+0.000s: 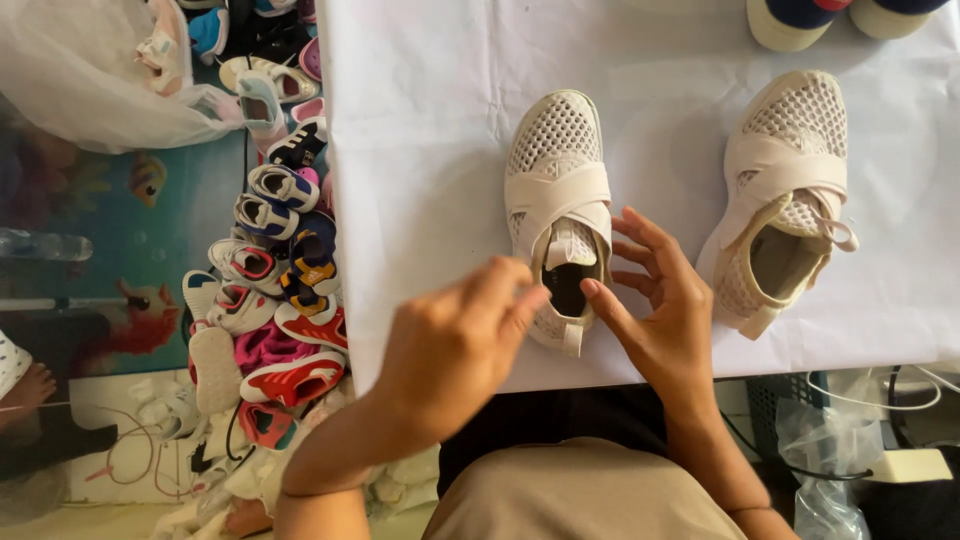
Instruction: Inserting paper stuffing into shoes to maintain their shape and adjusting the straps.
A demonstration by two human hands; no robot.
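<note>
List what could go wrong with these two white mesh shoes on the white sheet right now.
1. The near shoe lies with its heel close to the sheet's front edge; a tug from the left hand or right hand at its opening might slide it off.
2. The far shoe has a loose lace end that may snag.

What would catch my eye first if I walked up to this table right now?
Most likely the pair of cream mesh shoes on the white table sheet: the left hand and right hand meet at the heel opening of the nearer shoe, while the second shoe lies untouched to its right. Next, the bright heap of small children's shoes piled left of the table.
</note>
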